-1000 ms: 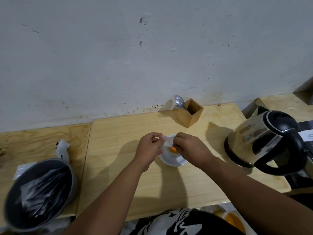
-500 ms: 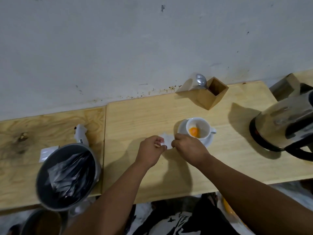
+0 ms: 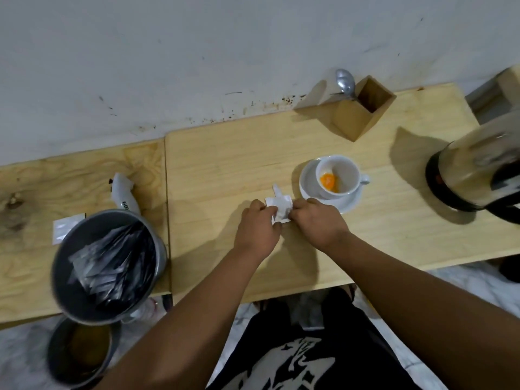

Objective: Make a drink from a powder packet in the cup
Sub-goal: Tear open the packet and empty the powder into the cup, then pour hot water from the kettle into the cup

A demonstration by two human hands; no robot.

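A white cup [image 3: 344, 171] stands on a white saucer [image 3: 349, 202] on the wooden table, with orange powder [image 3: 328, 182] in its bottom. Just left of the saucer, a small white powder packet [image 3: 280, 205] with a torn strip sticking up is pinched from both sides. My left hand [image 3: 257, 228] grips its left edge and my right hand [image 3: 318, 222] grips its right edge, low over the tabletop. A steel kettle [image 3: 478, 167] with a black handle sits at the right edge, blurred.
A wooden box [image 3: 361, 111] holding a spoon [image 3: 345, 81] stands by the wall. A grey pot [image 3: 105, 266] full of dark sachets sits at the left, with a white packet [image 3: 69, 226] and a white tube [image 3: 123, 194] beside it. A bin [image 3: 80, 353] stands on the floor.
Both hands have drawn the packet away from above the cup, down and left to the tabletop beside the saucer. The view has swung left, pushing the kettle to the edge.
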